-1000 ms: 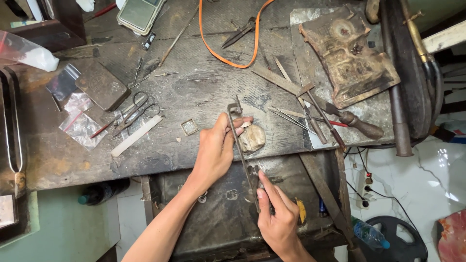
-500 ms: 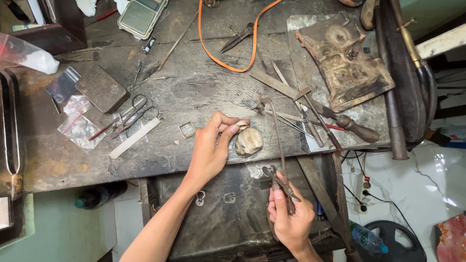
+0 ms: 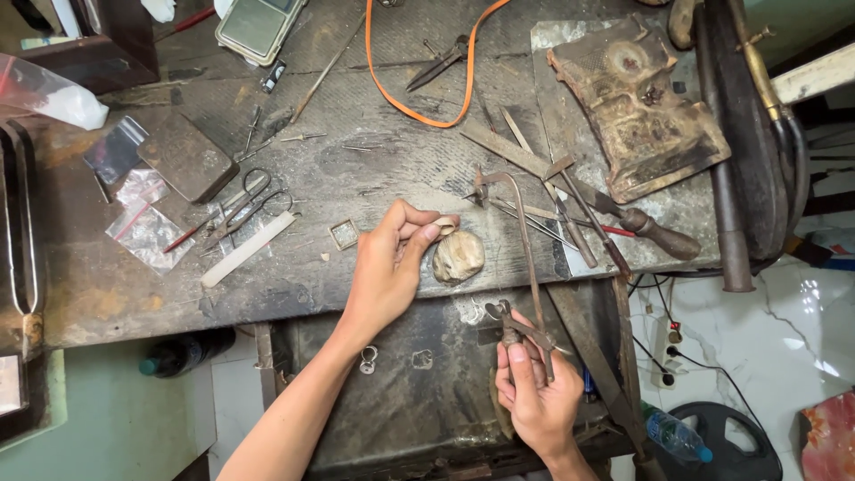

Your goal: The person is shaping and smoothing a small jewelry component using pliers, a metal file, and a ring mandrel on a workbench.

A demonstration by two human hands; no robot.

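Two bare hands work over a scarred, cluttered workbench [image 3: 374, 169]. From the bench's middle, the left hand [image 3: 387, 272] sits at about six o'clock, its fingertips pinching a small pale ring-like piece [image 3: 445, 225] just above a rounded tan lump [image 3: 459, 256]. The right hand [image 3: 533, 387], at about five o'clock off the bench edge, is closed around the handle of a jeweller's saw [image 3: 521, 258], whose frame reaches up toward twelve. An orange cord [image 3: 405, 98] loops at twelve o'clock; scissors [image 3: 254, 200] lie at nine.
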